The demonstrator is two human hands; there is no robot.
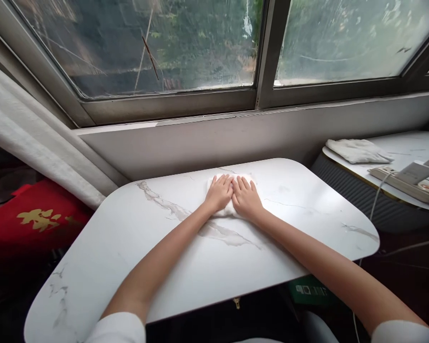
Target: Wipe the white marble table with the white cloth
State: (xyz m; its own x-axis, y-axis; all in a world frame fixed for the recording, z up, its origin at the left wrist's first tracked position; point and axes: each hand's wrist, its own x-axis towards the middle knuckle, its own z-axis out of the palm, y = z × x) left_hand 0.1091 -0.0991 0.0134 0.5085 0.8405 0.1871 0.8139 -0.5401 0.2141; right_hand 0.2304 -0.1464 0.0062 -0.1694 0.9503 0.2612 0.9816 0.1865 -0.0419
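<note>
A folded white cloth (230, 209) lies on a white marble-patterned table (128, 247), near its far side. My left hand (219, 193) rests flat on the left part of the cloth, fingers stretched forward. Beside it, my right hand (246, 197) lies flat on the right part, its fingers straight too. The two hands touch or nearly touch at the index fingers. Most of the cloth is hidden beneath them; its edges show in front and behind.
Beyond the table are a low wall and a window (164, 47). To the right, a side table holds another folded white cloth (357, 150) and a power strip (407, 183) with a charger and cables. A curtain (28, 119) and red fabric (39, 219) are at left.
</note>
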